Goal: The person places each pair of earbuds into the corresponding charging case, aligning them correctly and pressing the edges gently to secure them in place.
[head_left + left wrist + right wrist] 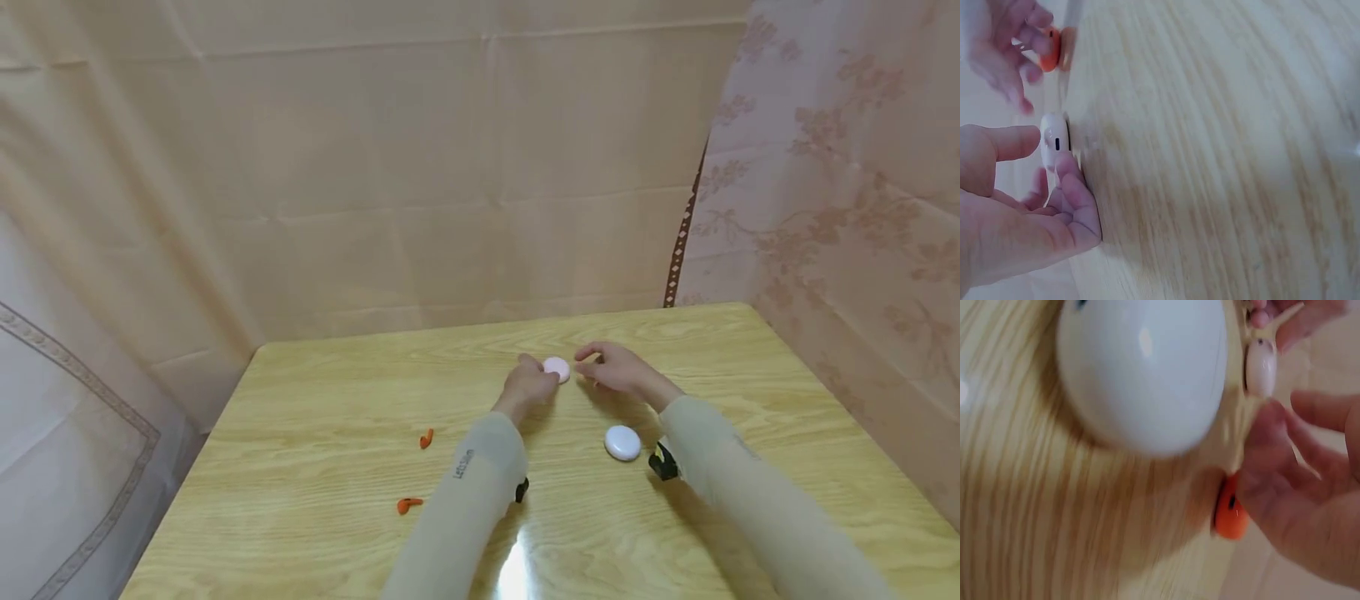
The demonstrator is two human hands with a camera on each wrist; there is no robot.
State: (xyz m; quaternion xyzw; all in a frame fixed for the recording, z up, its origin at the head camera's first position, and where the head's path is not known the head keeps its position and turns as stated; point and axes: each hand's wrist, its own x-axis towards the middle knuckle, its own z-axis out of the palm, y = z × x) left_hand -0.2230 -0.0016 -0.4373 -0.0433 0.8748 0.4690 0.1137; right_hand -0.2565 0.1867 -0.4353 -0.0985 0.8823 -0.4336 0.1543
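A pale pink round earbud case (557, 369) lies toward the back of the table. My left hand (529, 385) pinches its near left side with thumb and fingers; in the left wrist view a small dark port shows on the case's (1054, 140) edge. Just right of it hovers my right hand (617, 367), fingers loosely bent and holding nothing. Close by that hand, the right wrist view shows an orange round case (1232, 515), partly covered by the fingers; the head view hides it. A white round case (622, 442) sits nearer, beside the right forearm.
Two orange earbuds (426, 438) lie apart on the left part of the wooden table (300, 417), left of my left forearm. A beige curtain (375, 167) hangs behind the back edge, and a floral cloth (847, 208) hangs along the right side.
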